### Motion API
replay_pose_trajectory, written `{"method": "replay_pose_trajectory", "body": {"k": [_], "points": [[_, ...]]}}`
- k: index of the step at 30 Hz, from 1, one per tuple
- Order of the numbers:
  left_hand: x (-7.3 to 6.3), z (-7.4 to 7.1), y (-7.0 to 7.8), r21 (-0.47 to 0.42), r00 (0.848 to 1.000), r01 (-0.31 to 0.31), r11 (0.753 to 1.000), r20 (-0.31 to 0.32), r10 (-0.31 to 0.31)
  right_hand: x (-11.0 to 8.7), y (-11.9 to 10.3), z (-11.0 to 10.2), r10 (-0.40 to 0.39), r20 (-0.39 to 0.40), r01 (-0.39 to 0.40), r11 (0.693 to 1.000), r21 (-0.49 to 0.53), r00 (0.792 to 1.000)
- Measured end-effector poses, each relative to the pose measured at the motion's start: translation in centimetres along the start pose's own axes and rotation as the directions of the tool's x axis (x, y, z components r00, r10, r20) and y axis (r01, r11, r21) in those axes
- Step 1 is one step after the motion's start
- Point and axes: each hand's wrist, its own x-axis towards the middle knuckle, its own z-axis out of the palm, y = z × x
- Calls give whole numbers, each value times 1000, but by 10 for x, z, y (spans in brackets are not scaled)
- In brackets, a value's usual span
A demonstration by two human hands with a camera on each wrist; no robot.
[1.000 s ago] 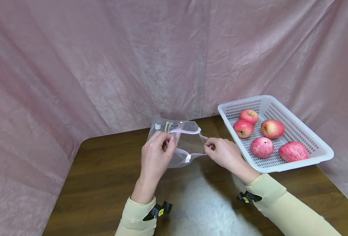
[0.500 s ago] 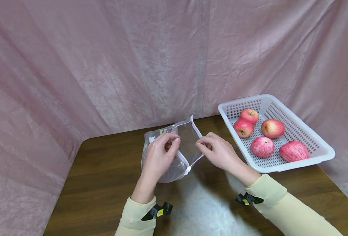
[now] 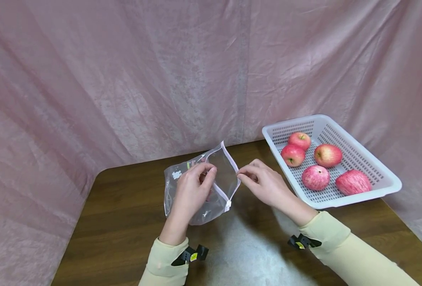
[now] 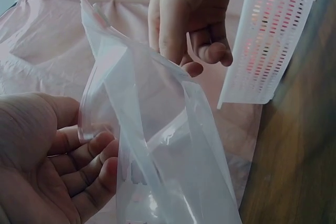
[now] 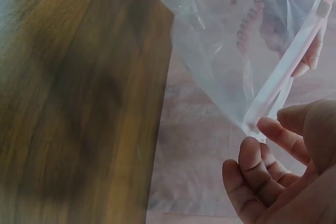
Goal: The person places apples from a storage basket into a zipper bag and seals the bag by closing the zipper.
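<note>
A clear zip bag (image 3: 207,212) with a pale pink zip rim and small printed pictures hangs between the hands, its mouth parted toward the right. My left hand (image 3: 191,188) pinches the near side of the rim between thumb and forefinger. Bent and loose, the fingers of my right hand (image 3: 266,184) meet the far side of the rim at their tips. In the right wrist view a gap shows between that thumb and forefinger, beside the bag's corner (image 5: 252,124). A white slider (image 3: 228,204) sits at the rim's lower end.
A white perforated basket (image 3: 378,163) stands at the right with several red apples (image 3: 328,155) in it. Beneath everything is a brown wooden table (image 3: 125,222). A pink curtain (image 3: 153,79) hangs behind it.
The right hand has let go of the bag's rim, with its fingertips still against it. The bag has turned and shifted left and its mouth has narrowed. The left hand has barely moved.
</note>
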Motion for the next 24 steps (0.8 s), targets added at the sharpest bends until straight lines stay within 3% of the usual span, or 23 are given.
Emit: {"method": "replay_pose_trajectory", "body": {"k": [10,24], "points": [[1,0,0,-3,1000,-23,1000,-6,23,-11,14,-27,-83,5,83,985,-149,997],[3,0,1,-9,1000,-6,1000,1,6,-19,48,-76,-86,43,95,945,-314,995]]}}
